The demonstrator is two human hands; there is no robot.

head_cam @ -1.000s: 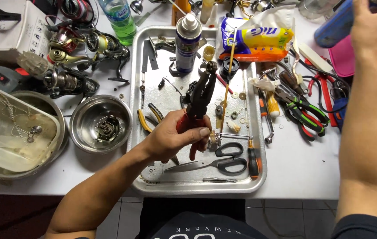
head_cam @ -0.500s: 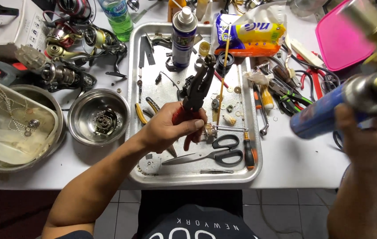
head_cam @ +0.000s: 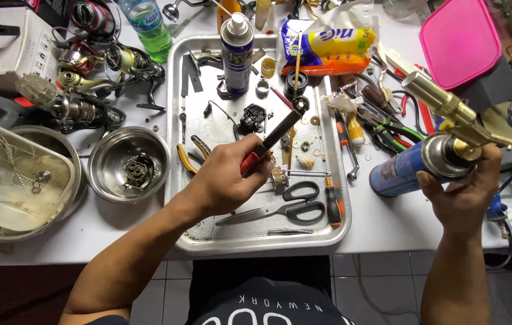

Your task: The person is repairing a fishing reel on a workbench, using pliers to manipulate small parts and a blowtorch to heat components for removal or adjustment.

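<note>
Lowered into view, the right hand (head_cam: 463,192) now grips a blue gas torch (head_cam: 433,150); the left hand (head_cam: 226,177) stays clamped on red-handled pliers (head_cam: 274,139) above the tray (head_cam: 174,150)

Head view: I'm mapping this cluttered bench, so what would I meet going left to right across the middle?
Plastic tub → steel bowl → left hand holding red-handled pliers → scissors → blue gas torch in right hand.
</note>
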